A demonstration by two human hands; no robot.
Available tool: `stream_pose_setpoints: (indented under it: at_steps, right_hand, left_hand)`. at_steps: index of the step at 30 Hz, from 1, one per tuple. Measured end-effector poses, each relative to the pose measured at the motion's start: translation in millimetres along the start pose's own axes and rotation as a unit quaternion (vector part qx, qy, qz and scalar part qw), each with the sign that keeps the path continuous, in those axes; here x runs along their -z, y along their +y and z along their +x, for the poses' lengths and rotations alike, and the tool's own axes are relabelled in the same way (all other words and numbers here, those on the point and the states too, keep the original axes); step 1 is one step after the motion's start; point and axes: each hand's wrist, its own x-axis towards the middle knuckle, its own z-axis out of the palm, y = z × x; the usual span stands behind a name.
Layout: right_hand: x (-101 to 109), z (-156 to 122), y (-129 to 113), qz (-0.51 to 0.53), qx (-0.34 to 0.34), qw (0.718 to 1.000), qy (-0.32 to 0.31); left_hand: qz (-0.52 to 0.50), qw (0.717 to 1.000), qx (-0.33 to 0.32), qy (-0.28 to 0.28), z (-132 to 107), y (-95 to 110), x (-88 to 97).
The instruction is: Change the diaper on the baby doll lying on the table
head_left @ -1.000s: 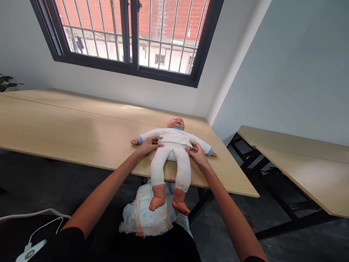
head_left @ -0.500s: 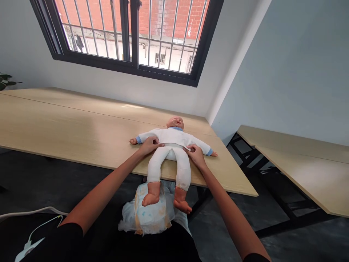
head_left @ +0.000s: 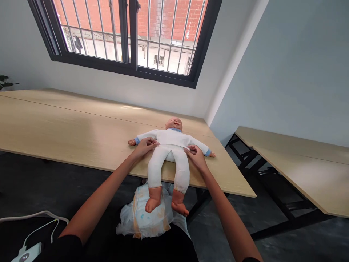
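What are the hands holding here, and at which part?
Both hands, left hand and right hand, grip the baby doll at its waist, fingers on the white clothing at each side.

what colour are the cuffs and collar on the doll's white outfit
Light blue, seen in the head view at the doll's wrist cuffs and its collar.

A: What lies on the table (head_left: 68, 127)?
B: A baby doll (head_left: 170, 145) in white clothes, on its back, head toward the window (head_left: 128, 36), arms spread, legs hanging past the near edge.

A: Where are the hands?
B: The left hand (head_left: 144, 145) and right hand (head_left: 195, 156) press the doll's waist from either side, fingers pinching the cloth.

A: Below the feet?
B: A crumpled diaper (head_left: 147, 218) rests in the person's lap; a phone (head_left: 27, 251) with a cable lies at lower left.
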Motion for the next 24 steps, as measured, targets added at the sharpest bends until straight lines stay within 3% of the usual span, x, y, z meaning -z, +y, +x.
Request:
stream_pose_setpoints:
  at_steps: [3,6,8,12,18,24]
  right_hand:
    - [2,-19,-8,0.050,-0.006,0.999,0.019]
    - [-5,-41,-18,0.074,0.000,0.996,-0.044]
    - [-12,-48,-23,0.032,0.021,0.996,-0.075]
    - [-23,-35,-26,-0.036,0.046,0.995,-0.077]
    - [-27,5,-17,-0.010,0.042,0.995,-0.087]
    - [-21,20,-10,0.047,0.004,0.992,-0.118]
  left_hand:
    - [-0.027,1.000,0.007,0.001,-29,9,-2.1]
    - [-0.012,0.998,-0.001,-0.069,-52,18,-9.3]
    - [0.040,0.994,-0.020,-0.097,-56,21,-15.0]
    - [0.080,0.992,-0.040,-0.091,-38,16,-21.5]
    - [0.056,0.994,-0.040,-0.080,2,-1,-20.3]
    - [0.038,0.996,-0.044,-0.064,15,-9,-23.1]
